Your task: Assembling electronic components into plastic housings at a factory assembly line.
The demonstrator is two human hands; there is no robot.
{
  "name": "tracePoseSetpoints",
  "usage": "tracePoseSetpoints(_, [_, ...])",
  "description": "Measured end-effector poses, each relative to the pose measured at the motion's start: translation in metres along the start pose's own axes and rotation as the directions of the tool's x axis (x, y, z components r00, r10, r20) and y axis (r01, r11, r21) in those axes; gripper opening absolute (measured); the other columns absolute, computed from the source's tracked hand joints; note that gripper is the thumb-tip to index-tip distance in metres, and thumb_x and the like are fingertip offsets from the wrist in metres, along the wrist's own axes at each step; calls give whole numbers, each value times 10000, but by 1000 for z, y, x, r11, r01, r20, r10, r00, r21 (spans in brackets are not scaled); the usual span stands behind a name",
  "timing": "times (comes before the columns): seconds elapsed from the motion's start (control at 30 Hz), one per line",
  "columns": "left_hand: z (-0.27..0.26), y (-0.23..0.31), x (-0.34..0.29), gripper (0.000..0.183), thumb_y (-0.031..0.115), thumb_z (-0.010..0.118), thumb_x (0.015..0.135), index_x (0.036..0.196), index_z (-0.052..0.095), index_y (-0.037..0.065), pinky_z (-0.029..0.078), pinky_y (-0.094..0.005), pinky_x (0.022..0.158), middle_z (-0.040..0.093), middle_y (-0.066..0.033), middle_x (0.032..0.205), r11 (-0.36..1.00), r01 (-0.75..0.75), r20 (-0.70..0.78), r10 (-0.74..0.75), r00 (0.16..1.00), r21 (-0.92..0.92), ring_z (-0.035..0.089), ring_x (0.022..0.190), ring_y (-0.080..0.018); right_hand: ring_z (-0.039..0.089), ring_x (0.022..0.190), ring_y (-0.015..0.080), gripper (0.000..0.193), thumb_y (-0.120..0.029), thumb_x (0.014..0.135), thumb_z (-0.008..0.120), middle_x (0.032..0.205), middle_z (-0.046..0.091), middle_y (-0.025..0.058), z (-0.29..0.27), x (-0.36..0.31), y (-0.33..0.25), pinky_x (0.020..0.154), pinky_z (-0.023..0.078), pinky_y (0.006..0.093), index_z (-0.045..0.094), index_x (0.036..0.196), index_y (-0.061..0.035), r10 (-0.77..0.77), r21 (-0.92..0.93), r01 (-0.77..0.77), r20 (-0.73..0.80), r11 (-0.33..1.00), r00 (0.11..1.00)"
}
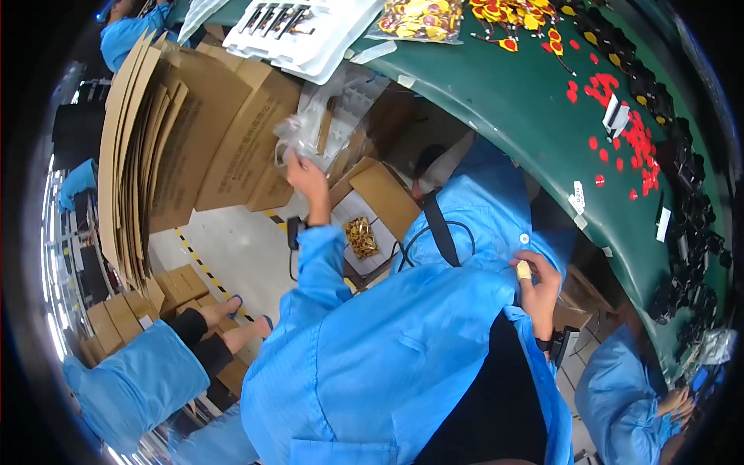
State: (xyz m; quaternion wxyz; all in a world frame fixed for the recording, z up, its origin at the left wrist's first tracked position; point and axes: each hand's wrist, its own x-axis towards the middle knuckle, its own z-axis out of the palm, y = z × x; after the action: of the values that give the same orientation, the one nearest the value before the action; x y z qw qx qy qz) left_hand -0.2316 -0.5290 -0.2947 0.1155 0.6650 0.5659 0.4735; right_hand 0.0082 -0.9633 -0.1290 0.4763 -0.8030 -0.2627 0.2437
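My left hand [308, 183] reaches out beside the stacked cardboard and grips a crumpled clear plastic bag [297, 133], slightly blurred. Below it an open cardboard box [385, 198] holds a bag of small yellow-brown pieces [361, 237]. My right hand [540, 288] rests against the blue cloth on my lap, near a pale snap button [525, 239]. Its fingers curl together, with a yellow cover on the thumb; whatever is between them is hidden. A black strap with a small device sits on each wrist.
On the green table [535, 101] lie red discs [639, 147], yellow-and-red parts [508, 15], a row of black parts [686, 209] and a white tray [298, 35]. Flattened cartons [186, 132] stand at the left. Co-workers in blue sit at left and lower right.
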Motion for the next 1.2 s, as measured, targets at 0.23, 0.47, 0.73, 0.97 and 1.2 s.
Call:
tracePoseSetpoints(0.23, [92, -176, 10, 461, 363, 497, 975, 1285, 645, 55, 472, -483, 1029, 627, -288, 1259, 924, -337, 957, -89, 277, 183, 581, 1213, -440, 695, 861, 369, 157, -12, 830, 660, 930, 697, 187, -3, 3, -8, 749, 546, 388, 664, 986, 6, -163, -142, 182, 138, 973, 977])
tracePoseSetpoints(0.47, [37, 52, 47, 329, 169, 667, 849, 1152, 707, 48, 554, -451, 816, 718, -224, 1045, 854, -459, 832, 59, 552, 244, 717, 916, -354, 713, 812, 344, 176, 20, 794, 665, 920, 714, 171, -64, 18, -107, 713, 559, 378, 673, 969, 27, -401, -119, 399, 4, 909, 916])
tracePoseSetpoints(0.73, [-37, 402, 71, 153, 178, 652, 908, 939, 678, 30, 482, -405, 602, 638, -159, 755, 510, -216, 514, 857, 40, -833, 627, 661, -343, 641, 648, 156, 168, 2, 785, 654, 754, 666, 108, -147, 153, -156, 605, 488, 272, 673, 951, 18, -599, -272, 552, -137, 788, 789])
tracePoseSetpoints(0.97, [96, 481, 33, 299, 254, 648, 840, 794, 684, -39, 538, -506, 734, 682, -242, 785, 519, -799, 753, 644, 132, -303, 681, 790, -424, 569, 582, 89, 124, 20, 846, 637, 670, 609, 44, -147, 199, -110, 537, 426, 245, 666, 965, 2, -616, -191, 587, -312, 787, 724])
tracePoseSetpoints(1.2, [92, 502, 31, 165, 113, 663, 765, 775, 641, -50, 537, -405, 638, 675, -227, 753, 587, -700, 760, 643, 98, -406, 675, 667, -342, 567, 558, 78, 161, 10, 830, 656, 695, 630, 60, -142, 193, -102, 494, 423, 241, 665, 991, 11, -617, -156, 608, -362, 779, 698])
